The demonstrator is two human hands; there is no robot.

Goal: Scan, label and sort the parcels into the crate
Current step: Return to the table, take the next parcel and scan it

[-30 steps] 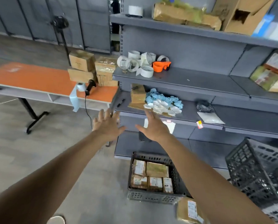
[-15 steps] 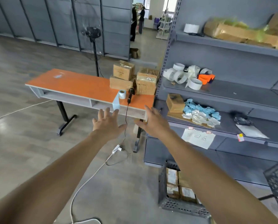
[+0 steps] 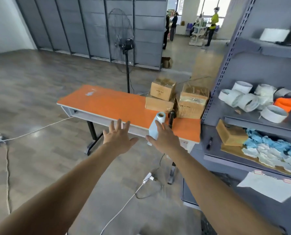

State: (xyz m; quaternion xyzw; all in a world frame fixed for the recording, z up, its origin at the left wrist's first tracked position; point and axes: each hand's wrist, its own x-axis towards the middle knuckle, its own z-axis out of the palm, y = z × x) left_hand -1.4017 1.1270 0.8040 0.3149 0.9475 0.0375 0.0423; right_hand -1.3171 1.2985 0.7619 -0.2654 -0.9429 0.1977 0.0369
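Note:
Both arms reach forward toward the orange table (image 3: 117,106). My left hand (image 3: 119,136) is spread open in the air before the table's front edge and holds nothing. My right hand (image 3: 165,138) is open too, fingers straight, just in front of a white label roll (image 3: 160,118) with a strip hanging over the edge. A black hand scanner (image 3: 171,116) stands beside the roll. Three cardboard parcels (image 3: 177,97) are stacked at the table's right end. No crate is in view.
A grey metal shelf rack (image 3: 253,119) stands to the right with tape rolls (image 3: 253,100), a small box (image 3: 231,134) and blue-white packets. A standing fan (image 3: 124,44) is behind the table. Cables cross the floor (image 3: 39,129). People stand far back in a doorway.
My view has swung left and up, away from the crate of parcels on the floor, toward the orange table. Both open hands have come closer to the table's edge and the label roll.

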